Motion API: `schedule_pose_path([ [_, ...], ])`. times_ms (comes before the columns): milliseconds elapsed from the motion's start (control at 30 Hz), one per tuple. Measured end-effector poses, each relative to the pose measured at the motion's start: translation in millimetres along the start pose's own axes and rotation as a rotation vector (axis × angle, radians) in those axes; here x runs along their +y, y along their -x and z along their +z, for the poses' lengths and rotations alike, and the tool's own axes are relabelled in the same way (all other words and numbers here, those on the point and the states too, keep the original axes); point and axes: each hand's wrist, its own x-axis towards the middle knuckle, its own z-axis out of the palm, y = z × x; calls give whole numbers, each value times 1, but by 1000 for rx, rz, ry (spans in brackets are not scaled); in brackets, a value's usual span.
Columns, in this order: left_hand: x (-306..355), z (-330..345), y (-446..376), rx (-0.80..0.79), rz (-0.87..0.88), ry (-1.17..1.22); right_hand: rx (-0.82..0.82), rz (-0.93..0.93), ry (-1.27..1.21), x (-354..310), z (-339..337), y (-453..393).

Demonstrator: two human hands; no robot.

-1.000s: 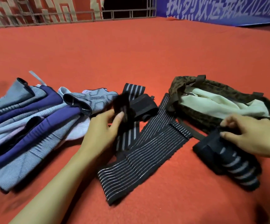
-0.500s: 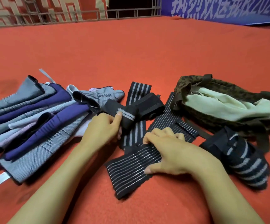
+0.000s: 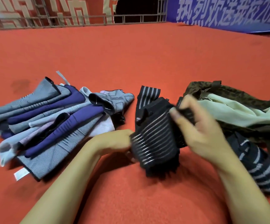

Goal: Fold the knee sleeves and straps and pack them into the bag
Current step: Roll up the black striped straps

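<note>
A black strap with thin grey stripes is lifted off the red floor and partly folded over between both hands. My left hand grips its lower left edge. My right hand holds its upper end, fingers curled around the fabric; the motion is blurred. A second black striped strap lies flat behind. A rolled black strap with pale stripes rests at the right. The camouflage bag with a pale green lining stands open behind my right hand. A pile of grey and purple knee sleeves lies at the left.
Red carpet stretches far ahead. A grey metal railing and a blue banner close off the back. A white label sticks out from the pile's near edge.
The strap that lay flat has been lifted and folded over. My right hand moved from pressing it down to gripping its upper end; my left hand dropped to its lower edge.
</note>
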Motion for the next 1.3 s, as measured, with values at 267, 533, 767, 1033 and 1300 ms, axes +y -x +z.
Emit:
schedule_pose_path([
  [267, 18, -19, 29, -153, 136, 67, 143, 58, -81, -41, -3, -83],
  [533, 40, -59, 68, 299, 473, 468, 190, 34, -408, -75, 31, -155],
  [767, 15, -92, 80, 523, 501, 693, 66, 247, -548, -39, 74, -158],
  [1033, -4, -98, 98, 379, 338, 258, -10, 490, -1253, -22, 73, -171],
  [1300, -22, -113, 109, 611, 393, 683, -18, 529, -1065, -7, 53, -166],
])
